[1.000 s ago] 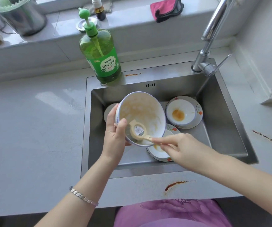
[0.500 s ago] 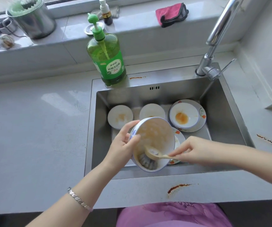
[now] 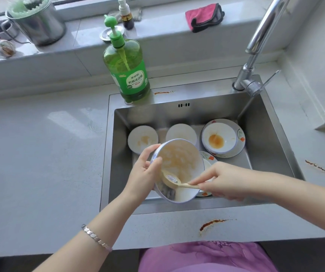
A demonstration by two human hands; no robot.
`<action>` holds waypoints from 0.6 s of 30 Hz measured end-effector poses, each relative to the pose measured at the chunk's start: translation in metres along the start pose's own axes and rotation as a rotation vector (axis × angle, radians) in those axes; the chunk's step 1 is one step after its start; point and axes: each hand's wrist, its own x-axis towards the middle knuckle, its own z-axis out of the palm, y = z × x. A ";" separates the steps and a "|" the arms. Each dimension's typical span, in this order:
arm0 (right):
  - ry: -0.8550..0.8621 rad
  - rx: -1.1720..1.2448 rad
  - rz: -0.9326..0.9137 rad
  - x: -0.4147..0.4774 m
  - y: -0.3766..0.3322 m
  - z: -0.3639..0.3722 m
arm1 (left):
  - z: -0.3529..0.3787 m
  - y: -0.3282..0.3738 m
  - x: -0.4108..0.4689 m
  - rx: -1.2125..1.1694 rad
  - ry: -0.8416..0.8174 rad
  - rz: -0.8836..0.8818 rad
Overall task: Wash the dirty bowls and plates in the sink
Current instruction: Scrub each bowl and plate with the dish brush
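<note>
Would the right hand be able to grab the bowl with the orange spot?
Probably not yet. The right hand is pinching the brush handle inside the big bowl. The way itself looks free: the bowl with the orange spot sits uncovered just beyond it in the sink.

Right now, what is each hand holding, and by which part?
Left hand grips the bowl by its rim; right hand pinches the brush by its handle.

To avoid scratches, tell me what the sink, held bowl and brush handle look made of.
The sink looks brushed stainless steel: grey, dully reflective. The bowl seems glazed ceramic, glossy white, blue outside; melamine possible. The brush handle looks pale matte wood or bamboo.
</note>
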 end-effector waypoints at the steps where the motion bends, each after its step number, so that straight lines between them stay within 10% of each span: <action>1: -0.015 0.025 0.003 -0.001 0.002 -0.002 | -0.003 0.002 0.001 -0.010 0.009 0.002; 11: 0.489 -1.099 -0.068 -0.005 0.011 -0.012 | 0.007 -0.005 -0.007 -0.019 -0.078 -0.144; 18: 0.453 -1.005 -0.042 -0.003 0.026 0.002 | 0.003 -0.005 0.000 -0.080 0.019 -0.180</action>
